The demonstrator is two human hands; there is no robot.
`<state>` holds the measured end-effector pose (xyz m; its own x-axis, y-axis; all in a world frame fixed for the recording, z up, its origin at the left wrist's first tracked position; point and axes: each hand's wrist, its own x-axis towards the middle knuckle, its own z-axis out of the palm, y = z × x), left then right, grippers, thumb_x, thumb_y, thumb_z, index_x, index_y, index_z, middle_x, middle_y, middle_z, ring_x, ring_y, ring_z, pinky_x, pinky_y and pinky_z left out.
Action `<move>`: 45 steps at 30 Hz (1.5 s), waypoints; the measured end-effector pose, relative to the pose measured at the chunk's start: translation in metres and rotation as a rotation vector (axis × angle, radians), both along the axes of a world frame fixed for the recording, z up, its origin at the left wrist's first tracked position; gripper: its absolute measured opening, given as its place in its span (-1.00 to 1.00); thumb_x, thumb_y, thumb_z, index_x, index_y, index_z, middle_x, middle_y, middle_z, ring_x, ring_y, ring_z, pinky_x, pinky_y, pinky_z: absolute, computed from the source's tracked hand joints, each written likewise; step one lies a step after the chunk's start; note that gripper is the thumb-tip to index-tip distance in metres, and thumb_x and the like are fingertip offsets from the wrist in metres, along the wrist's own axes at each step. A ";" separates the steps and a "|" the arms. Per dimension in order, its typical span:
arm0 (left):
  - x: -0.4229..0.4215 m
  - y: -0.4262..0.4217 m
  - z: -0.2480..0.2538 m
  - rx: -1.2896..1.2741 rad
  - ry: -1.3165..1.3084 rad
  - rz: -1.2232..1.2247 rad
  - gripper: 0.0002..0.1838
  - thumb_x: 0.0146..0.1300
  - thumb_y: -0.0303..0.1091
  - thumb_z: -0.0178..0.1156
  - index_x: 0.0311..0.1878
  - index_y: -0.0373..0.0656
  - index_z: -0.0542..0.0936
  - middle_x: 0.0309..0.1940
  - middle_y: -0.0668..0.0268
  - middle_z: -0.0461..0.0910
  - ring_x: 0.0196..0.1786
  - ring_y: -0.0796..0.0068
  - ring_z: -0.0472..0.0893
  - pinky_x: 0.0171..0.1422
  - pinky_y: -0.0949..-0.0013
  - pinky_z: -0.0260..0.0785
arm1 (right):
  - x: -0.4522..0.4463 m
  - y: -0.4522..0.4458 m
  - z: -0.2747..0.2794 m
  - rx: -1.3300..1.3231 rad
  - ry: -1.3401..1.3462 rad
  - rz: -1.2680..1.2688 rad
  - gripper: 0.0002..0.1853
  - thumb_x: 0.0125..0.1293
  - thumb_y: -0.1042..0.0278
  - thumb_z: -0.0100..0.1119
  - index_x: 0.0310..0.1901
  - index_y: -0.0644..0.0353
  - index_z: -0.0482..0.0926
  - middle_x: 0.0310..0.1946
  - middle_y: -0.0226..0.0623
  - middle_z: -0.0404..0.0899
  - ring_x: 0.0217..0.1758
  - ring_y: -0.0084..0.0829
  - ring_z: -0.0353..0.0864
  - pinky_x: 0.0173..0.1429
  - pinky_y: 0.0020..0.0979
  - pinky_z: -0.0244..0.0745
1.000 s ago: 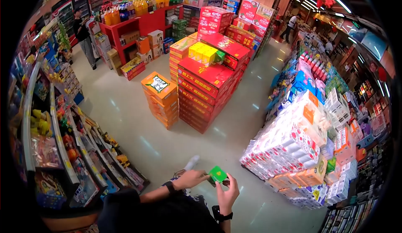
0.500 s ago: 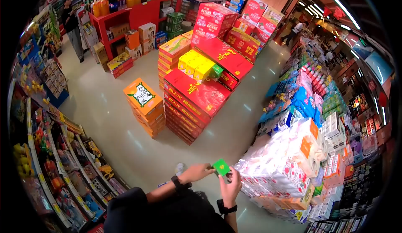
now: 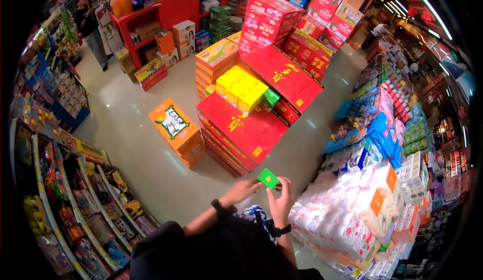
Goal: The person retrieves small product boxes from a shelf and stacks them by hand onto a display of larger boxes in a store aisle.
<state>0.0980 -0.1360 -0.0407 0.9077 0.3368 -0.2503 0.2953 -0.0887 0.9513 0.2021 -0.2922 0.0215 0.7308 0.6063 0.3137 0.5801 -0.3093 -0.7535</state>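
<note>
A small green box (image 3: 268, 178) with a gold mark on its top face is in front of my body, beside the stacked red cartons (image 3: 246, 129). My right hand (image 3: 283, 198) grips its right side between thumb and fingers. The fingertips of my left hand (image 3: 242, 190) are closed at its left edge; how firmly they hold it is hard to see. Yellow drink packs (image 3: 241, 86) lie on the red cartons, with a green pack (image 3: 270, 98) at their right end.
An orange carton stack (image 3: 173, 126) stands left of the red cartons. Shelves of small packaged goods (image 3: 90, 204) curve along the left. White wrapped packs (image 3: 337, 214) are piled close on the right. One person (image 3: 91, 31) stands at the far left, another (image 3: 375, 33) at the far right.
Both hands and the green box have shifted slightly up in view, nearer the red cartons. My view has moved closer to the stacks, and a patterned blue-and-white garment or shoe now shows below the hands.
</note>
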 end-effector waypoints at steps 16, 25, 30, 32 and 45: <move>0.178 0.110 -0.041 -0.045 -0.011 0.553 -0.43 0.69 0.11 0.07 0.34 -0.26 0.58 0.04 -0.04 0.75 0.01 0.16 0.79 0.11 0.15 0.59 | 0.215 0.177 -0.039 0.024 -0.007 0.312 -0.46 0.27 0.49 0.50 0.26 0.22 0.54 0.10 -0.04 0.60 0.15 0.10 0.66 0.21 -0.04 0.61; 0.226 0.130 -0.052 -0.060 0.001 0.805 -0.49 0.71 -0.06 0.13 0.45 -0.24 0.40 -0.03 0.03 0.76 -0.07 0.33 0.76 0.03 0.23 0.60 | 0.249 0.213 -0.079 0.079 0.153 0.454 -0.39 0.37 0.60 0.39 0.43 0.17 0.44 0.03 -0.07 0.73 -0.08 -0.17 0.81 0.02 -0.24 0.73; 0.225 0.139 -0.048 -0.088 -0.125 0.830 -0.48 0.73 -0.13 0.06 0.56 -0.20 0.34 0.11 0.10 0.72 0.00 0.34 0.73 0.08 0.25 0.58 | 0.258 0.213 -0.089 0.058 0.071 0.570 -0.38 0.39 0.60 0.34 0.45 0.16 0.44 0.10 -0.03 0.69 0.01 -0.08 0.77 0.04 -0.19 0.73; 0.226 0.138 -0.026 -0.249 -0.027 0.821 -0.52 0.74 -0.20 0.02 0.57 -0.21 0.37 0.30 0.23 0.63 0.23 0.42 0.65 0.27 0.27 0.53 | 0.261 0.213 -0.082 0.035 0.087 0.607 -0.36 0.37 0.60 0.32 0.47 0.16 0.43 0.10 0.00 0.66 0.07 0.03 0.71 0.11 -0.11 0.68; 0.232 0.132 -0.060 -0.058 -0.107 0.915 -0.42 0.69 -0.14 0.15 0.58 -0.22 0.28 0.03 0.10 0.68 -0.11 0.37 0.72 -0.06 0.29 0.62 | 0.271 0.225 -0.078 0.096 0.014 0.703 -0.20 0.32 0.61 0.33 0.60 0.09 0.33 0.13 0.05 0.60 0.19 0.17 0.63 0.24 0.01 0.61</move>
